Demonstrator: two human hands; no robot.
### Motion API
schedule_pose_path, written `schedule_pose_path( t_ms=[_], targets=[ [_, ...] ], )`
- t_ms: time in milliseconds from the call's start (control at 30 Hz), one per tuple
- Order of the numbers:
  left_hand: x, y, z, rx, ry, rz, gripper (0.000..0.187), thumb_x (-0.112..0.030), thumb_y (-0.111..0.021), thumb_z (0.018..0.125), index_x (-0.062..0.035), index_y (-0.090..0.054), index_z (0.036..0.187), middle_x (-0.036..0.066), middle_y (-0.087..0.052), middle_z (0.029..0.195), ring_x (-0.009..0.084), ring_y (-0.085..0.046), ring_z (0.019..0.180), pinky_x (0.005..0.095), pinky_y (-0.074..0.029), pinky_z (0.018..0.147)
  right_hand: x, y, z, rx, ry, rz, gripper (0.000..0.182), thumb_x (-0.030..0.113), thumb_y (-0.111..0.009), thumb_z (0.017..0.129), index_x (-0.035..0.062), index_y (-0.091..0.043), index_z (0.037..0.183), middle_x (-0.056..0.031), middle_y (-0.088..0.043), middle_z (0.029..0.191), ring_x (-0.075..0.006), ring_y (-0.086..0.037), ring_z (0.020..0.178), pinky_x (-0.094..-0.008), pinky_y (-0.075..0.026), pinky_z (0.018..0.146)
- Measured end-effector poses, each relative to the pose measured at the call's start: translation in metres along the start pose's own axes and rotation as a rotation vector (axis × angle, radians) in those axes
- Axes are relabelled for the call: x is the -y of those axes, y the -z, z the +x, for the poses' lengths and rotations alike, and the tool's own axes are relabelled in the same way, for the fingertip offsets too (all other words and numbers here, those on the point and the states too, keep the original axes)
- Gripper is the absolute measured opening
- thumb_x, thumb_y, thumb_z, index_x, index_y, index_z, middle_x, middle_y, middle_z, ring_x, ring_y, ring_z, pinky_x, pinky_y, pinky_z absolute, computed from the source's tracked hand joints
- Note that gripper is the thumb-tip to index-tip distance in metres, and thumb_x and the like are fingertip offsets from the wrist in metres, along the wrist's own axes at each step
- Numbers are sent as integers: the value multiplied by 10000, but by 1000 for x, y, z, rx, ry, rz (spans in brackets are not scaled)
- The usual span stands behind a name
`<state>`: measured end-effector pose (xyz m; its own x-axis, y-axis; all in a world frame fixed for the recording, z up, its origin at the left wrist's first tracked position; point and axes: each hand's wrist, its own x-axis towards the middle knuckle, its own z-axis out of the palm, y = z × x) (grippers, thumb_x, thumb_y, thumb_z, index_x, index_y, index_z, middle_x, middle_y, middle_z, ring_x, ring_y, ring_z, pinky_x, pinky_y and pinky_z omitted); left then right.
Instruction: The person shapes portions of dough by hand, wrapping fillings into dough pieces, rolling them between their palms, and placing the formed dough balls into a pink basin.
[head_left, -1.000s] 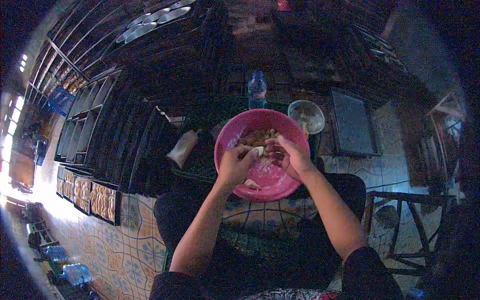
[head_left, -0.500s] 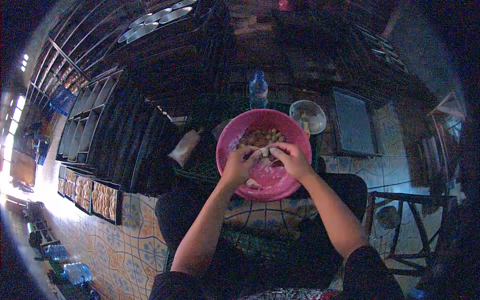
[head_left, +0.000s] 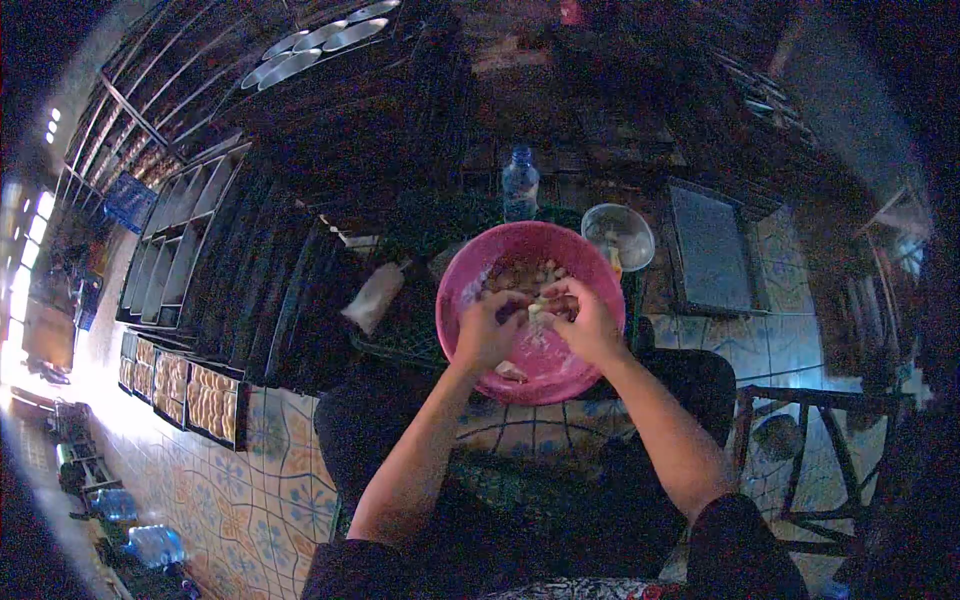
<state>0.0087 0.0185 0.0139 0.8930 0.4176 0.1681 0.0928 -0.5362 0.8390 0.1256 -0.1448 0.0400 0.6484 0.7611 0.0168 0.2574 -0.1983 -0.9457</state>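
Note:
A pink basin [head_left: 532, 392] stands in front of me, with small round pieces [head_left: 550, 272] and brown stuff at its far side and white powder on its floor. Over the basin, my left hand [head_left: 487, 333] has its fingers bent toward a small pale piece [head_left: 538, 309]. From the other side, my right hand [head_left: 588, 325] curls its fingers at the same piece, which sits between both hands' fingertips. A larger pale lump [head_left: 510, 371] lies near the basin's close left edge.
Behind the basin stand a plastic bottle [head_left: 520, 184] and a metal bowl [head_left: 618, 236]. A filled clear bag [head_left: 374, 298] lies left. Trays of bread [head_left: 211, 401] are far left, a flat tray [head_left: 711, 247] right, and a dark metal frame [head_left: 830, 400] lower right.
My hands have spread slightly apart at the knuckles, and the pale piece between them sits a little lower. The whole view has shifted slightly.

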Motion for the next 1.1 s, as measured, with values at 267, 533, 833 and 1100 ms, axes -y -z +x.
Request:
schedule_pose_path(
  t_ms=[267,533,833,1100],
  targets=[
    [-9,-7,-3,72,238,-90,329,-279,-715,934,2,-731,1107,138,-754,1018,210,-703,926,364,-532,855,16,1,-7,27,240,-332,368,82,-752,849,59,-570,1168,-134,-674,1074,-291,-684,1004,-401,-532,874],
    [17,-21,-5,-2,462,-682,258,-258,-683,972,-22,-752,1051,19,-718,964,117,-625,856,302,-522,787,8,3,1,-81,222,-153,217,59,-710,870,31,-630,1069,-145,-700,1038,-317,-686,1005,-399,-518,902],
    [28,-30,-4,-47,526,-517,331,-333,-688,970,-11,-743,1026,23,-709,912,112,-622,833,313,-517,770,15,1,-4,0,191,-183,290,186,-741,869,20,-708,1104,-167,-728,1048,-327,-693,1024,-401,-513,938],
    [30,-31,-11,17,541,-658,357,-342,-682,975,6,-735,1031,36,-715,901,107,-615,765,300,-524,674,-5,-9,-5,-77,572,-770,407,234,-802,769,34,-709,1111,-128,-697,1033,-296,-684,956,-397,-567,802]
  ],
)
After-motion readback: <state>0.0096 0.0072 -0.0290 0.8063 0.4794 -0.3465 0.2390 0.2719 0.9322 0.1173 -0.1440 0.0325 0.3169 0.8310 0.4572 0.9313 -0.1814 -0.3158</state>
